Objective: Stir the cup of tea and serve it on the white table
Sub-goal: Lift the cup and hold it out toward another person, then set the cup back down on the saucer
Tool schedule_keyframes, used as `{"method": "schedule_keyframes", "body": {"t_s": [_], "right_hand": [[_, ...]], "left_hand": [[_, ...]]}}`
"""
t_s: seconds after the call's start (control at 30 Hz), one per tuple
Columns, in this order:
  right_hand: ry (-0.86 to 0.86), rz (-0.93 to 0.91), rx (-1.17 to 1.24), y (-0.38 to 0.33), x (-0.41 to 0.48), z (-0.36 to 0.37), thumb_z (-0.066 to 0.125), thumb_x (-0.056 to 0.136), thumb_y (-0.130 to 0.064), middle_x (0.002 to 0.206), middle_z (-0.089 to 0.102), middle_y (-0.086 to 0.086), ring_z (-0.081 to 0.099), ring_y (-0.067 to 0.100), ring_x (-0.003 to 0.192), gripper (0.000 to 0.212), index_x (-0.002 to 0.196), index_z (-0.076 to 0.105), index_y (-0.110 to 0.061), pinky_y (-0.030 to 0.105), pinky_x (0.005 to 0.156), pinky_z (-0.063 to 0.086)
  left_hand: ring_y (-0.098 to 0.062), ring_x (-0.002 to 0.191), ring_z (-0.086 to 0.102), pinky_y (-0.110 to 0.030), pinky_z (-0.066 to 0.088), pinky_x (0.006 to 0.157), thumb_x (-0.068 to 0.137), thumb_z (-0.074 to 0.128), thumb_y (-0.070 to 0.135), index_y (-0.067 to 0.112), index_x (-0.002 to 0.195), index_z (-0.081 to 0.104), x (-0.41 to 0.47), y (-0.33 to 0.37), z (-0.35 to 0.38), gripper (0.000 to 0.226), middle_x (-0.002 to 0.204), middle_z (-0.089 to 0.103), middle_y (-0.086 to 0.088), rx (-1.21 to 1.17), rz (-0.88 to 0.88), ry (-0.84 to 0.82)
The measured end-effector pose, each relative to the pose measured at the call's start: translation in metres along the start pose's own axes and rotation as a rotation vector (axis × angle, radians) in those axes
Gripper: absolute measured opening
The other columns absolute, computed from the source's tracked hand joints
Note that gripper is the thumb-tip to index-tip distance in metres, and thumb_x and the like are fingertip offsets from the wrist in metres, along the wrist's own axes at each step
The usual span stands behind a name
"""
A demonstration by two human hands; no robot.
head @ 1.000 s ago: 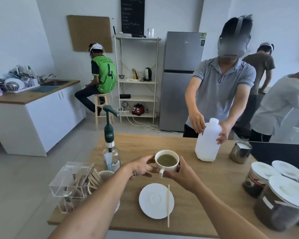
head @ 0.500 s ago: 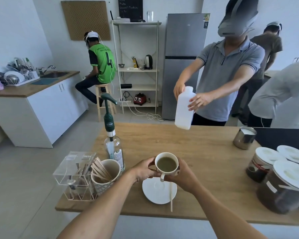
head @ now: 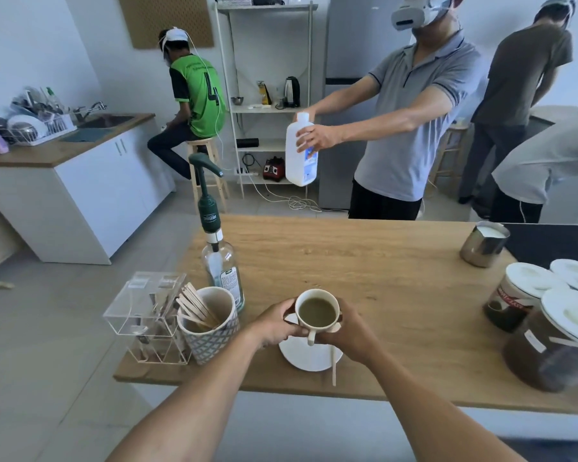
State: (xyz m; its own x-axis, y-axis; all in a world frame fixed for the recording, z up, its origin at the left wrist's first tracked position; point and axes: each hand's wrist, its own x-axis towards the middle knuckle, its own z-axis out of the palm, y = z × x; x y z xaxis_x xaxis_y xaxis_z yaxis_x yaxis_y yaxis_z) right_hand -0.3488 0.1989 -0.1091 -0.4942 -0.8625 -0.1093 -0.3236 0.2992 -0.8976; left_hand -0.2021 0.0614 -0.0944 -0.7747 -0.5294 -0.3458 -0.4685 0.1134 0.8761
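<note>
A white cup [head: 317, 314] full of greenish-brown tea is held just above a white saucer [head: 309, 356] near the front edge of the wooden counter [head: 381, 278]. My left hand [head: 276, 323] grips the cup's left side and my right hand [head: 349, 330] its right side; the handle points toward me. A wooden stir stick [head: 333, 365] lies across the saucer's right rim.
Left of the cup stand a patterned holder of wooden sticks [head: 207, 325], a clear acrylic box [head: 147, 315] and a pump bottle [head: 219, 261]. Lidded jars [head: 548, 328] and a steel milk jug [head: 484, 243] sit at right. A person opposite holds a white bottle [head: 301, 151].
The cup has come back toward me in both hands and now hangs over the saucer. The person opposite lifted the white bottle off the counter and swung it to the left.
</note>
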Motion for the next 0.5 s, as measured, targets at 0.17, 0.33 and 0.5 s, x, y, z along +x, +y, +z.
{"method": "schedule_keyframes", "body": {"t_s": [0.17, 0.33, 0.5], "right_hand": [[0.009, 0.01, -0.017, 0.006, 0.002, 0.005, 0.092, 0.045, -0.034, 0.108, 0.067, -0.013, 0.063, 0.004, 0.101, 0.08, 0.114, 0.053, -0.041, 0.034, 0.082, 0.057], [-0.013, 0.021, -0.098, 0.01, 0.003, 0.007, 0.086, 0.044, -0.047, 0.106, 0.067, -0.016, 0.063, 0.004, 0.1, 0.08, 0.117, 0.052, -0.041, 0.038, 0.087, 0.054], [-0.004, 0.029, -0.149, 0.018, 0.005, 0.014, 0.084, 0.042, -0.052, 0.109, 0.066, -0.014, 0.062, 0.01, 0.104, 0.084, 0.118, 0.05, -0.042, 0.044, 0.09, 0.051]], "left_hand": [[-0.011, 0.119, 0.062, -0.038, 0.048, 0.106, 0.059, 0.087, 0.021, 0.027, 0.133, 0.055, 0.005, -0.012, 0.002, 0.081, 0.127, 0.067, 0.008, 0.01, -0.01, 0.042], [-0.018, 0.116, 0.062, -0.038, 0.046, 0.108, 0.068, 0.085, 0.007, 0.026, 0.126, 0.056, 0.007, -0.017, 0.008, 0.068, 0.121, 0.068, 0.003, 0.058, -0.01, 0.069], [-0.016, 0.12, 0.056, -0.031, 0.042, 0.107, 0.072, 0.084, 0.009, 0.023, 0.135, 0.052, 0.006, -0.02, 0.011, 0.072, 0.126, 0.064, 0.003, 0.108, -0.047, 0.088]]}}
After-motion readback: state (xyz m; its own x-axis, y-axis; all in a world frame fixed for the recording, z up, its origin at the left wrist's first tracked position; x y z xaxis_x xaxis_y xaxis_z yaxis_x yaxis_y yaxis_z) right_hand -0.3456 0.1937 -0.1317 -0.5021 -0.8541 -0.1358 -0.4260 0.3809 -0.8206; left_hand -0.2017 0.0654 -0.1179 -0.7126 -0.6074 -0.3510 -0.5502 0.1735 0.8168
